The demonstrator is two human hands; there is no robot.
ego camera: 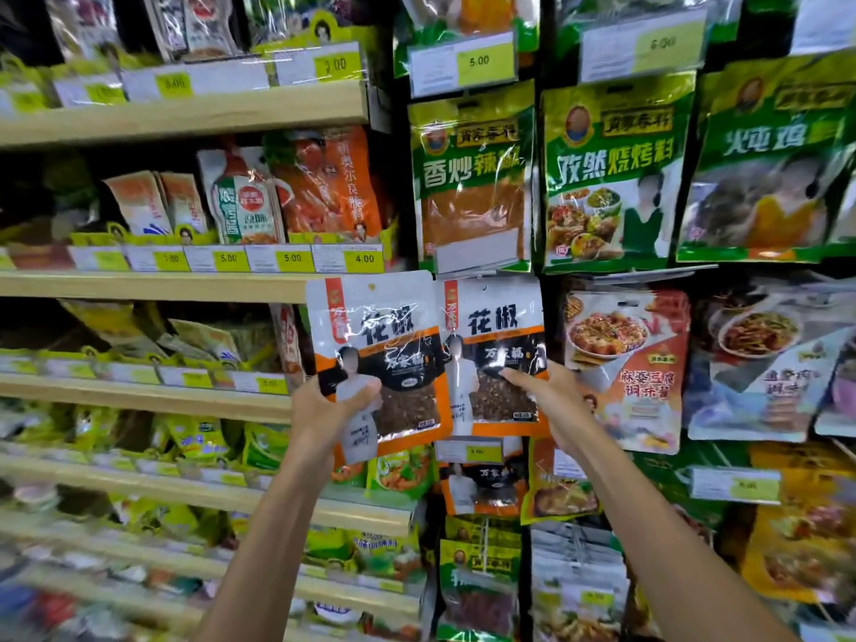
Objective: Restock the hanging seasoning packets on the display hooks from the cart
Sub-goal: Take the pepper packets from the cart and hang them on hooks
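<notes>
Two matching white, orange and black seasoning packets are held up in front of the hanging display. My left hand [331, 403] grips the lower left of one packet [377, 326], which is tilted slightly and apart from the rack. My right hand [551, 400] pinches the other packet [493, 317] near its lower right, with its top at the level of a display hook [481, 273]. Whether that packet hangs on the hook I cannot tell. More of the same packets [481, 488] hang just below. The cart is not in view.
Green seasoning bags [472, 178] hang above, and red-orange sauce packets [625, 363] hang to the right. Wooden shelves [185, 113] with packets and yellow price tags [363, 259] fill the left side. A price tag [468, 451] sits under the held packets.
</notes>
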